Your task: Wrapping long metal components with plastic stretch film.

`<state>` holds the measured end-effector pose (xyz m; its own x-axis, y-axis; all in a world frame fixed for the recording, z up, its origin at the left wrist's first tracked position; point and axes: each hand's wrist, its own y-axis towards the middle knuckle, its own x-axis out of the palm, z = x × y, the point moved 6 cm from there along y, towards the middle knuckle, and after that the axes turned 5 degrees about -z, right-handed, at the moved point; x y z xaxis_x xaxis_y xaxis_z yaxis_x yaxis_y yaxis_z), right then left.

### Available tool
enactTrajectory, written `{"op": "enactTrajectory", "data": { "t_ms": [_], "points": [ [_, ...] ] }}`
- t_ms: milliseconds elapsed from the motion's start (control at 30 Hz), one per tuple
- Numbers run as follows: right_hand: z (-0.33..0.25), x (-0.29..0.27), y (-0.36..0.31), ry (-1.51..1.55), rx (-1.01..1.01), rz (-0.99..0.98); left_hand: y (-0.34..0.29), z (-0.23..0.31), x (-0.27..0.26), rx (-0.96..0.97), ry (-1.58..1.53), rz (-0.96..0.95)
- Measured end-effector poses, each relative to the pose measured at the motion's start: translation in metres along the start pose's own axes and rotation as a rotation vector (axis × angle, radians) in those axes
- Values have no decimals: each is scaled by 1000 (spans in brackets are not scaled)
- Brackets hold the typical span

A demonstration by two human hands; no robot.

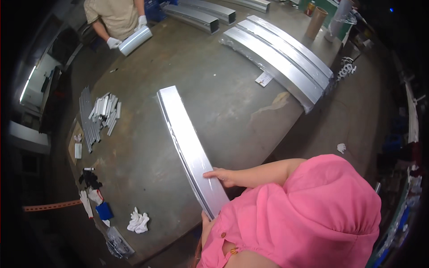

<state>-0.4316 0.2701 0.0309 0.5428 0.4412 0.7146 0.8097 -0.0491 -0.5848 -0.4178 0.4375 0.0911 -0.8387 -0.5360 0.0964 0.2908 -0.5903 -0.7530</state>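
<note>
A long silver aluminium profile (pixel 190 143), wrapped in clear film, lies lengthwise on the table with its near end against my body. My right hand (pixel 221 176) grips its right edge, with the fingertips resting on the upper face. Close to the near end, my left hand (pixel 207 227) holds the left edge; its fingers are partly hidden by the profile and my pink clothing.
The large grey table (pixel 134 165) carries several wrapped profiles (pixel 281 58) at far right. Small metal pieces (pixel 105 111) lie at left, white gloves (pixel 138 221) near the front. Across the table, a person (pixel 114 20) in white gloves holds a film roll (pixel 135 41).
</note>
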Motion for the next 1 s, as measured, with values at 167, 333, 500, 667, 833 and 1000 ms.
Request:
{"op": "enactTrajectory", "data": {
  "t_ms": [167,333,500,667,833,1000],
  "points": [
    [-24,-25,-22,183,24,-246,1,40,67,212,155,160],
    [-108,-71,-84,156,-181,-317,29,63,141,363,83,39],
    [-242,-147,-173,-61,-407,-323,79,122,284,613,-51,-150],
    [-387,-234,-262,-383,-594,-35,153,178,441,684,-222,-390],
    [-473,-298,-331,-506,-613,127,180,204,582,608,-544,-683],
    [-508,-341,-349,-646,-538,229,205,203,650,544,-715,-782]
  ]
}}
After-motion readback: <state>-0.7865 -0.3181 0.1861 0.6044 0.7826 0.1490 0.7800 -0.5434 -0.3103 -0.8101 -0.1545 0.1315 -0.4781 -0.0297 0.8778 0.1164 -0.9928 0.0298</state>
